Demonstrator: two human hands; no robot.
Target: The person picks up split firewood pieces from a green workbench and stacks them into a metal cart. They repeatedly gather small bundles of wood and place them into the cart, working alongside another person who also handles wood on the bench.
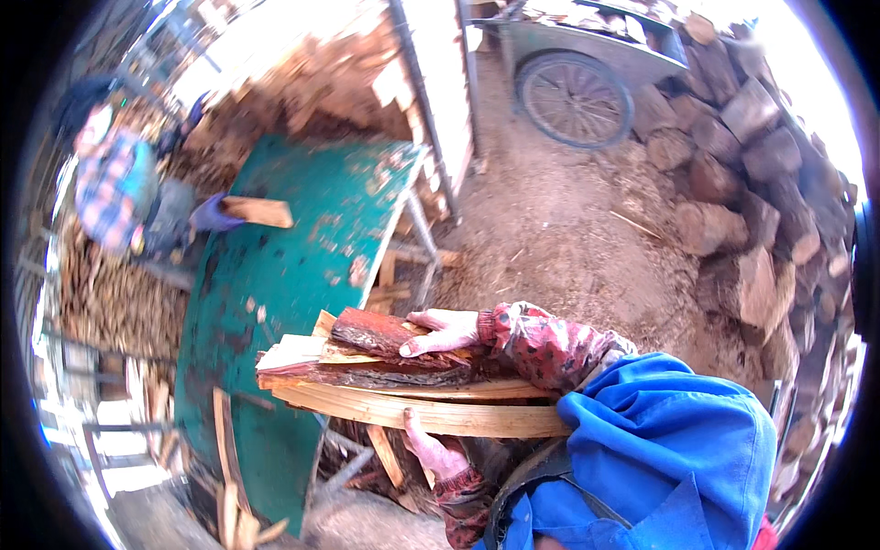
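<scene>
left hand (435,451) fingers: under split wood (403,385) | co-worker (119,188): blurred

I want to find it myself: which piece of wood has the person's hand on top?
Look at the big green table, then its near edge, where a bundle of split wood rests. The right hand presses the top piece: short, reddish-brown and barky, unlike the long pale planks beneath.

A bundle of split firewood slabs (385,380), reddish bark uppermost, lies level across the green table's edge.
</scene>
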